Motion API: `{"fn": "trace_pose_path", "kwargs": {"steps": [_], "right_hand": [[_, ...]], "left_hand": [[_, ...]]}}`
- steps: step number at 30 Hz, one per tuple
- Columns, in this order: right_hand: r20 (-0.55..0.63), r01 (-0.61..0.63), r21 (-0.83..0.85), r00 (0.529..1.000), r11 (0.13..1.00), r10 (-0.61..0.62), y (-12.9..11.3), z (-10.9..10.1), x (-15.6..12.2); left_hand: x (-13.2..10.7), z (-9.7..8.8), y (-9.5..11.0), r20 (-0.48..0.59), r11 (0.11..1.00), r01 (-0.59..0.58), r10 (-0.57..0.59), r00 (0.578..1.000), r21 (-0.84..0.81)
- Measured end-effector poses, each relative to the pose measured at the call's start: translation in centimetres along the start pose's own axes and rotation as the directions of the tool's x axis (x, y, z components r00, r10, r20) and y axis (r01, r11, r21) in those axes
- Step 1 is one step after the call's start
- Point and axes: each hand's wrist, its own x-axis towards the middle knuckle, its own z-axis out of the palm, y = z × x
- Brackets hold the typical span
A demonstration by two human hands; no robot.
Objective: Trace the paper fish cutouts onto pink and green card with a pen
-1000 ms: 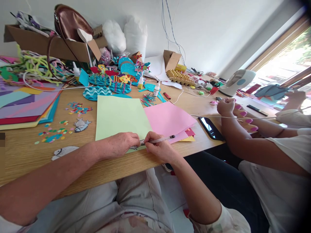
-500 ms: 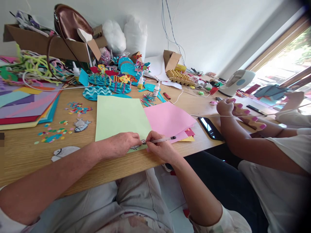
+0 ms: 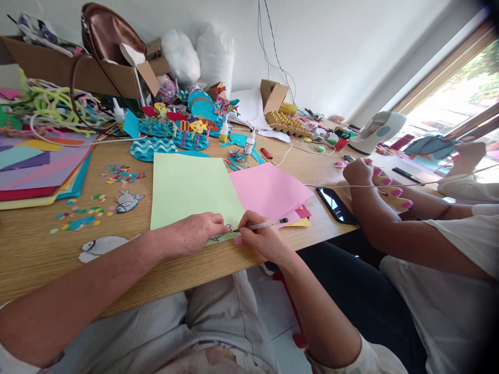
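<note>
My right hand (image 3: 260, 238) is closed around a pen (image 3: 268, 224) with a clear barrel and dark end, its tip down at the lower right of a light green paper sheet (image 3: 191, 184). Under the curled fingers of my left hand (image 3: 198, 234), a small paper fish cutout (image 3: 219, 237) is pressed to that sheet near the table's front edge. My fingers hide much of the cutout. Pink sheets (image 3: 268, 189) lie to the right, partly beside the green one. Two more fish cutouts, a white one (image 3: 103, 245) and a grey one (image 3: 128, 201), rest on the left.
Colored paper scraps (image 3: 83, 217) and a paper stack (image 3: 35, 171) lie left. Blue fish-decorated crafts (image 3: 154, 149) and a glue bottle (image 3: 250, 143) stand behind. A phone (image 3: 336, 205) lies right, near a co-worker's hand (image 3: 356, 172) holding a pink-tipped yellowish piece (image 3: 395, 192).
My right hand and the pen have shifted slightly to the right across the cutout. My left hand stays almost in place. The co-worker's pink-tipped piece has turned a little.
</note>
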Motion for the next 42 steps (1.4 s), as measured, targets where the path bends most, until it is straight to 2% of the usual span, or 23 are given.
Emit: {"fn": "trace_pose_path", "kwargs": {"steps": [10, 34, 42], "right_hand": [[-0.043, 0.018, -0.024, 0.999, 1.0, -0.019, -0.18, 0.2, 0.02], [-0.04, 0.02, -0.038, 0.999, 0.999, -0.022, -0.12, 0.73, 0.53], [-0.085, 0.02, -0.016, 0.996, 1.0, -0.022, -0.1, 0.54, 0.36]], "left_hand": [[0.06, -0.32, 0.6, 0.008, 1.0, 0.021, -0.021, 1.0, 0.014], [0.0, -0.45, 0.88, 0.009, 1.0, 0.025, -0.025, 1.0, -0.003], [-0.08, -0.33, 0.89, 0.019, 0.999, 0.039, -0.039, 0.999, 0.0]]}}
